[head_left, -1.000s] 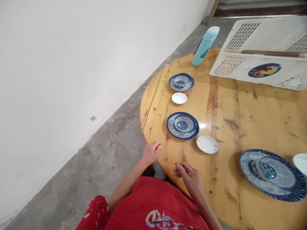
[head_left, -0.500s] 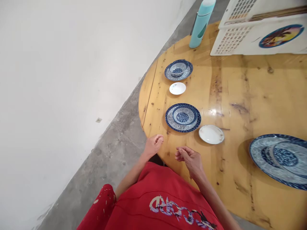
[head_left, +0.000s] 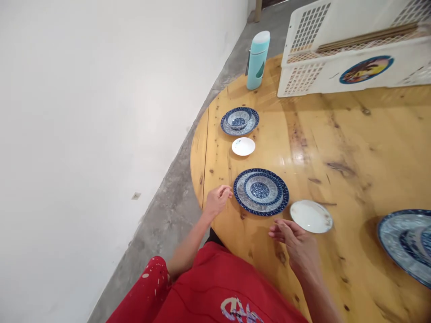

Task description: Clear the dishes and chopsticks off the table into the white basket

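Note:
My left hand (head_left: 218,199) is just off the left rim of a blue-and-white plate (head_left: 239,197), its fingers loosely curled and nothing visible in them. On that plate sits a smaller patterned blue-and-white bowl (head_left: 261,189). To the lower right of the plate is my right hand (head_left: 293,240), thumb and fingers drawn together with no object showing. Close beside its fingers lies a small white dish (head_left: 311,216) with faint marks along its rim. Whether either hand touches the crockery is hard to tell; both look slightly apart from it.
Farther along the wooden table (head_left: 336,134) are a white saucer (head_left: 243,146) and another blue-and-white plate (head_left: 229,129) bearing a bowl (head_left: 238,120). A turquoise bottle (head_left: 256,63) and white baskets (head_left: 303,80) with sticks stand behind. A large patterned plate (head_left: 390,233) is at right.
My hands have moved toward the nearer plate, the left to its left side and the right closer to the white dish. The camera view has shifted, bringing more of the baskets into sight.

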Demonstrator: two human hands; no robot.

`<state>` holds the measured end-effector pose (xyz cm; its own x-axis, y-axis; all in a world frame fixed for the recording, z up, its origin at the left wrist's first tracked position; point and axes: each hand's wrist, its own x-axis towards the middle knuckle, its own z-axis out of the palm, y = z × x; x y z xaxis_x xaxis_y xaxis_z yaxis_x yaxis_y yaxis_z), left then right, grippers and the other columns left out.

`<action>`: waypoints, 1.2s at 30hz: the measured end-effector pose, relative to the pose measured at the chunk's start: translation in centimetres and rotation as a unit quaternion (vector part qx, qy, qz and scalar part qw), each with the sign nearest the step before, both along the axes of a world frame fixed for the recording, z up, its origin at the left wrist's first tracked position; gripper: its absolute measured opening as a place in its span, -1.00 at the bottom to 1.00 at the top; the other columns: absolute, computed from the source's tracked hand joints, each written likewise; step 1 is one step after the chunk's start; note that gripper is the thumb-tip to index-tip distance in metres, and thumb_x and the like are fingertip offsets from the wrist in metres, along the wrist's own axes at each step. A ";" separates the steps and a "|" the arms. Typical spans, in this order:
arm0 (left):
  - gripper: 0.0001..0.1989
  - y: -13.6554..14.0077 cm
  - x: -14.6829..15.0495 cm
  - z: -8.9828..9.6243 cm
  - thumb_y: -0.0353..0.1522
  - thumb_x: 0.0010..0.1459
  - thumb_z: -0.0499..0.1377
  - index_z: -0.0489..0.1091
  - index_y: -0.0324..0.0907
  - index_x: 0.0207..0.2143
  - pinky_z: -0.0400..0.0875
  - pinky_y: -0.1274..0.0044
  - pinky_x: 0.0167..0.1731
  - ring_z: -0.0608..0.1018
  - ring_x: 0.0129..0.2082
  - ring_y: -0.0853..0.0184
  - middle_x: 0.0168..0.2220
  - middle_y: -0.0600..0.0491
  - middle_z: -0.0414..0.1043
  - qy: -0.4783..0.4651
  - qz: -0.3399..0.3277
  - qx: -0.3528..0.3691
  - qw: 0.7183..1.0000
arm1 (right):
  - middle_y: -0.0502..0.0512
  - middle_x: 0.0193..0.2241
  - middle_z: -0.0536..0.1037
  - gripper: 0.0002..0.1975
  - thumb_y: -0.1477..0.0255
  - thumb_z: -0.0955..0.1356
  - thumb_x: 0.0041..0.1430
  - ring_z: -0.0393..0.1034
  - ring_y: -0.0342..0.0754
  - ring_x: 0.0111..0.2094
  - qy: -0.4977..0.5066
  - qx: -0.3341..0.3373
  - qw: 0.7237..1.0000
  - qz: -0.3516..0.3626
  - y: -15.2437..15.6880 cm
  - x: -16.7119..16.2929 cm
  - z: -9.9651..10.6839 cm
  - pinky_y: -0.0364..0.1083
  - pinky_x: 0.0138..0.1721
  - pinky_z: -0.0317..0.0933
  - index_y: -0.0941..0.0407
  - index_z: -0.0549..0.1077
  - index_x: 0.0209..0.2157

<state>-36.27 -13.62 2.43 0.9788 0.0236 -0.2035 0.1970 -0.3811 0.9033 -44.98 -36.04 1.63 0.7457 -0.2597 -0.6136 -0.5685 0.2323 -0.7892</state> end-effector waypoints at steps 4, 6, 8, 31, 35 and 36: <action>-0.76 2.8 8.0 0.8 -0.26 0.28 0.04 0.46 -0.16 -0.24 0.48 0.58 -0.23 0.62 -0.34 0.40 -0.36 0.06 0.57 -0.032 -0.021 0.032 0.999 | 0.09 -0.50 0.56 -0.49 0.03 0.46 -0.15 0.47 -0.04 -0.53 0.018 -0.044 0.997 -0.060 1.2 1.4 0.5 -0.11 -0.47 0.39 0.16 0.50 -0.30; -0.76 4.0 12.3 1.2 -0.26 0.28 0.04 0.46 -0.15 -0.26 0.47 0.59 -0.23 0.61 -0.34 0.40 -0.36 0.07 0.57 -0.051 -0.030 0.065 0.996 | 0.09 -0.49 0.56 -0.48 0.03 0.47 -0.14 0.47 -0.06 -0.52 0.031 -0.061 0.994 -0.082 2.3 1.8 0.9 -0.12 -0.45 0.40 0.17 0.51 -0.27; -0.78 4.8 16.4 1.5 -0.29 0.27 0.03 0.44 -0.15 -0.30 0.45 0.59 -0.24 0.61 -0.34 0.41 -0.35 0.08 0.56 -0.067 -0.042 0.088 0.993 | 0.09 -0.48 0.56 -0.46 0.02 0.47 -0.13 0.46 -0.06 -0.51 0.041 -0.072 0.992 -0.093 3.4 2.1 1.1 -0.12 -0.44 0.39 0.18 0.52 -0.26; -0.73 0.9 34.9 2.4 -0.21 0.36 0.01 0.35 -0.18 -0.08 0.33 0.41 0.04 0.55 -0.01 0.15 -0.12 -0.13 0.56 -0.134 -0.068 0.346 0.926 | 0.08 -0.51 0.53 -0.62 0.06 0.35 0.07 0.28 -0.06 -0.55 0.069 -0.295 0.949 -0.088 4.5 8.9 5.3 -0.07 -0.50 0.15 0.10 0.53 -0.35; -0.72 0.6 37.1 1.6 -0.20 0.32 0.07 0.41 -0.23 -0.21 0.33 0.36 0.05 0.54 0.03 0.06 -0.13 -0.23 0.55 -0.101 -0.111 0.372 0.916 | 0.06 -0.54 0.51 -0.60 0.04 0.34 0.06 0.26 -0.07 -0.57 0.064 -0.299 0.949 -0.075 4.5 10.3 5.2 -0.08 -0.51 0.14 0.10 0.53 -0.37; -0.73 0.4 37.4 1.2 -0.21 0.31 0.08 0.42 -0.24 -0.23 0.33 0.35 0.05 0.54 0.03 0.05 -0.14 -0.24 0.55 -0.095 -0.127 0.369 0.916 | 0.06 -0.54 0.51 -0.61 0.05 0.35 0.05 0.26 -0.08 -0.58 0.062 -0.295 0.950 -0.077 4.6 10.3 5.2 -0.08 -0.52 0.15 0.10 0.53 -0.37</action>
